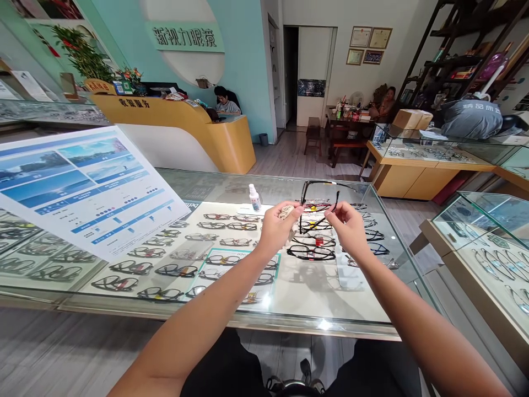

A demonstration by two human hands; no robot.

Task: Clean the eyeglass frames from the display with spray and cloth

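Above the glass display counter (339,309), my right hand (346,225) pinches a pair of black-framed glasses (320,203) by the frame, its temple arms sticking up and away. My left hand (276,227) is closed around a small pale cloth (286,212), pressed against the left side of the glasses. Both forearms reach forward over the counter's front edge.
A small spray bottle (254,198) stands on the glass just left of my hands. Rows of eyeglass frames (161,253) lie inside the case. A large printed chart (88,187) rests at left. Another glass case (491,248) stands at right. Two people sit far behind.
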